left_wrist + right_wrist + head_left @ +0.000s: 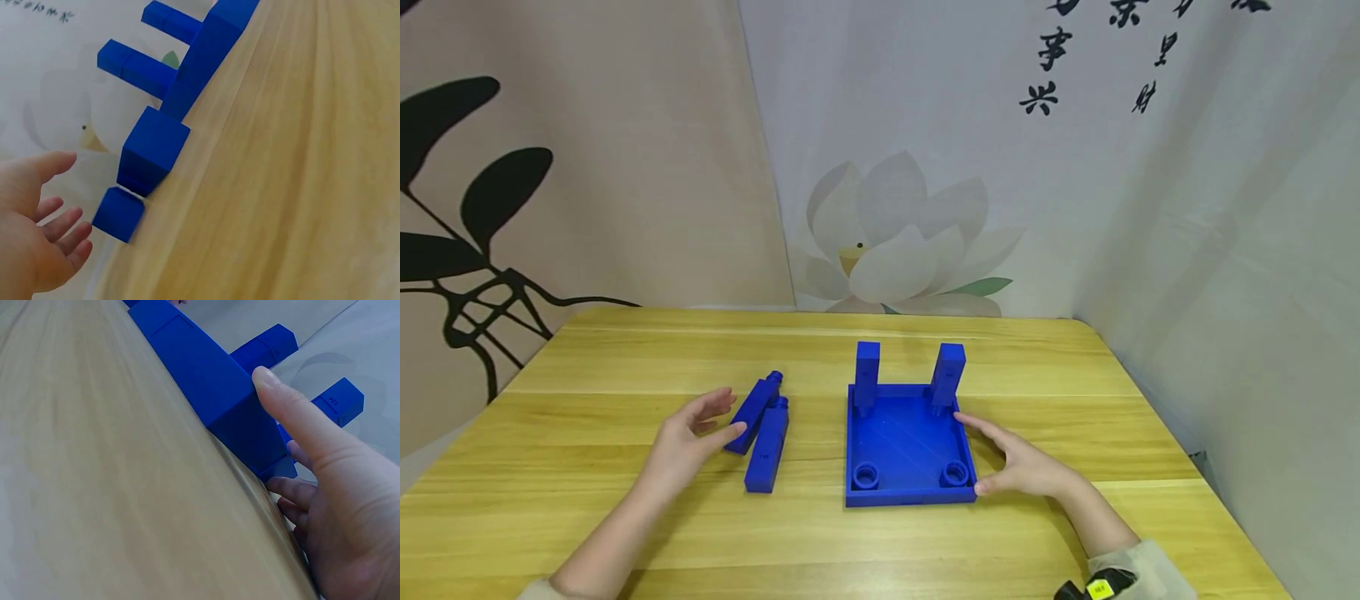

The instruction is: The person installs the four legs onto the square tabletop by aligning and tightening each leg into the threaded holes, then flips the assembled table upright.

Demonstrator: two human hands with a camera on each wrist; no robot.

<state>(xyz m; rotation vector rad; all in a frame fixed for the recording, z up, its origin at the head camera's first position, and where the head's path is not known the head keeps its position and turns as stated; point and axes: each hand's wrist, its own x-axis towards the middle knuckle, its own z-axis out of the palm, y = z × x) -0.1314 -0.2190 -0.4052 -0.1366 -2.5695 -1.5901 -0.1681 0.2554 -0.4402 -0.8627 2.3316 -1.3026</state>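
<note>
A blue square base with a raised rim [910, 497] lies on the table, its hollow side up. Two blue square legs, left [867, 367] and right [950, 371], stand upright in its far corners; round sockets [866, 476] show in the near corners. My right hand [1026, 467] rests against the base's right side, thumb at the near corner, forefinger stretched towards the far right leg. To the left, two loose blue legs lie side by side, one nearer [767, 450] and one farther [752, 414]. Beside them my left hand [681, 437] hovers with relaxed fingers and holds nothing.
The wooden table [1037, 550] reaches back to a fabric backdrop [700, 167] printed with a flower and dark leaves. Another light curtain [1247, 292] borders the right edge. A strip of table separates the loose legs from the base.
</note>
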